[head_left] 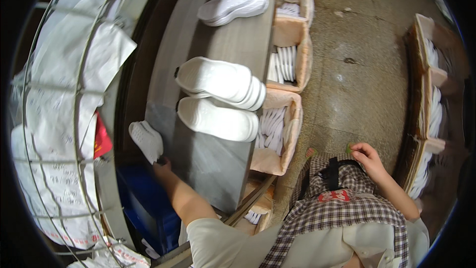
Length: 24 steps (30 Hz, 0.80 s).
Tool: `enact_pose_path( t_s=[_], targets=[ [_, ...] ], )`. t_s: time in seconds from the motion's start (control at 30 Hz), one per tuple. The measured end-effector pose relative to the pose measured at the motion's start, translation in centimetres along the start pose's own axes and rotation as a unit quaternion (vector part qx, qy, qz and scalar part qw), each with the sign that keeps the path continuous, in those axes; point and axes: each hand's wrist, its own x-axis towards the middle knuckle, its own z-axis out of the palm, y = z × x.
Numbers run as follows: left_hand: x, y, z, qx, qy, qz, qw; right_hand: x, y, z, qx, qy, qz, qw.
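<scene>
My left hand (161,167) reaches out past the left edge of the grey work surface. It is closed on one end of a white shoe sole (146,140), which shows a dotted pattern. Two piles of white shoe soles (218,119) lie side by side on the surface, beyond and to the right of that hand. In front of my apron, my right hand (368,158) hangs with its fingers loosely bent and nothing visible in them.
Cloth-lined baskets (292,144) holding white soles line the right side of the grey surface (213,168). More soles (235,5) lie at its far end. Similar baskets (426,144) stand across the floor. A wire rack with papers (59,168) and a blue bin (148,203) are at left.
</scene>
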Motion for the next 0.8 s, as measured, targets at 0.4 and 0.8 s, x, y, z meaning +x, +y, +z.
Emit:
enact_pose_path(
  t_s=[0.4,0.8],
  targets=[
    [-24.8,-1.0,16.6,-0.182,-0.367,-0.218,0.886,1.1,-3.3,-1.4,-0.020,-0.055,-0.098,0.993],
    [-62.3,-16.8,8.5,0.202,-0.615,-0.343,0.681,2.7,-11.7,-0.4,0.399,-0.195,-0.176,0.878]
  ],
)
